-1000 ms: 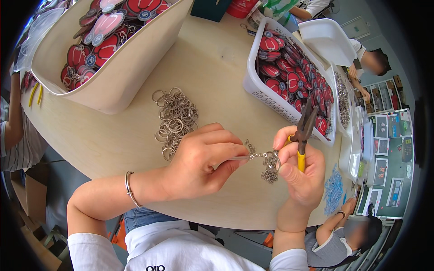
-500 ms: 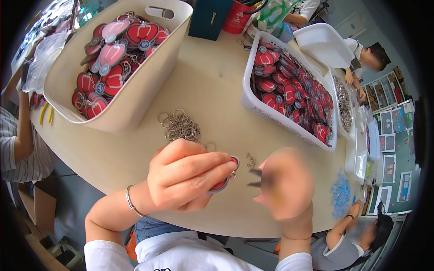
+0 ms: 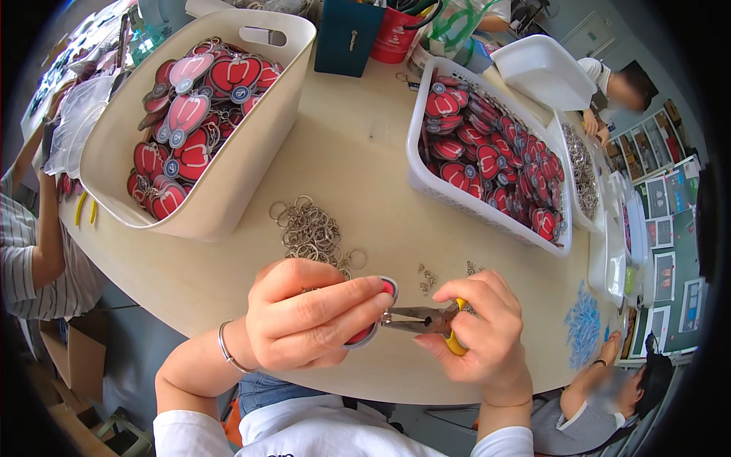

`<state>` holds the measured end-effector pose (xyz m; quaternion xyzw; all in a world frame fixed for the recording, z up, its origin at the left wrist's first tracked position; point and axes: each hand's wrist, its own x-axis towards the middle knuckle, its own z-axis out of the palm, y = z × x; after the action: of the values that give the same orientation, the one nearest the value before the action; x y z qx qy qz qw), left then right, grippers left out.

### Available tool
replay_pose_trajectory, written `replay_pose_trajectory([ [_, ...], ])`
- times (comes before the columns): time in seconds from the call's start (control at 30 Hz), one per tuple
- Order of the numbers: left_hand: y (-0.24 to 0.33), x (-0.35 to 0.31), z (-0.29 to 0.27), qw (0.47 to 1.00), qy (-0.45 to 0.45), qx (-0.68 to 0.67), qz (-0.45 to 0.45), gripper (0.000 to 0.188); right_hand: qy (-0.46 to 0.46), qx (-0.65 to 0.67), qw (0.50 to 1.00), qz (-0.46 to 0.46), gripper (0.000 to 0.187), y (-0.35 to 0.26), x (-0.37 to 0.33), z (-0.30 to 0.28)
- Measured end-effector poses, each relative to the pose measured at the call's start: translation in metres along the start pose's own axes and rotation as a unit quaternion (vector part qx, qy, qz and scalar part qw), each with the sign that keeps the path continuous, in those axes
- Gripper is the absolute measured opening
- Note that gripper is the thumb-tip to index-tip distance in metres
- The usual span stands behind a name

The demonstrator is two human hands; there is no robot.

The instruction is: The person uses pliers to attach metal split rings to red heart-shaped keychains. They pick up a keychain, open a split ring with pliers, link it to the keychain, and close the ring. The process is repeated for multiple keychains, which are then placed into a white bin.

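Note:
My left hand (image 3: pixel 304 314) is closed around a red, grey-rimmed keychain tag (image 3: pixel 389 289), pinched between thumb and fingers. Most of the tag is hidden behind those fingers. My right hand (image 3: pixel 487 329) grips yellow-handled pliers (image 3: pixel 417 321). Their metal jaws reach left to the tag's edge, where a small metal ring or link appears to sit at the tips; the exact contact is too small to tell. Just beyond my left hand lies a heap of split key rings (image 3: pixel 311 232). Small metal links (image 3: pixel 427 278) lie on the table beyond the pliers.
A cream bin (image 3: pixel 251 145) at the left holds finished-looking red tags with chains. A white basket (image 3: pixel 487 221) at the right holds more red tags. Blue strips (image 3: pixel 583 324) lie near the right table edge. Other people sit around the table.
My right hand has turned and moved the pliers' jaws left to the tag in my left hand. My left hand stays nearly in place. The view has shifted slightly.

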<state>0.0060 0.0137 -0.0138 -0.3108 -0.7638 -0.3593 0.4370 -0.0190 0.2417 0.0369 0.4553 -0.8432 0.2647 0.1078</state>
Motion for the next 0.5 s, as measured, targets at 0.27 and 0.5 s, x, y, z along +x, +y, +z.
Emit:
replay_pose_trajectory([
  [0.27, -0.0013, 0.0004, -0.0014, 1.0, 0.004, -0.011, 0.01, 0.037, 0.001, 0.0, 1.0, -0.004, 0.038, -0.0035, 0.0015, -0.0022],
  [0.5, -0.0042, 0.0009, -0.0008, 0.999, 0.015, -0.014, 0.03, 0.037, 0.008, -0.012, 1.0, -0.006, 0.039, -0.0073, 0.0001, -0.0022],
])
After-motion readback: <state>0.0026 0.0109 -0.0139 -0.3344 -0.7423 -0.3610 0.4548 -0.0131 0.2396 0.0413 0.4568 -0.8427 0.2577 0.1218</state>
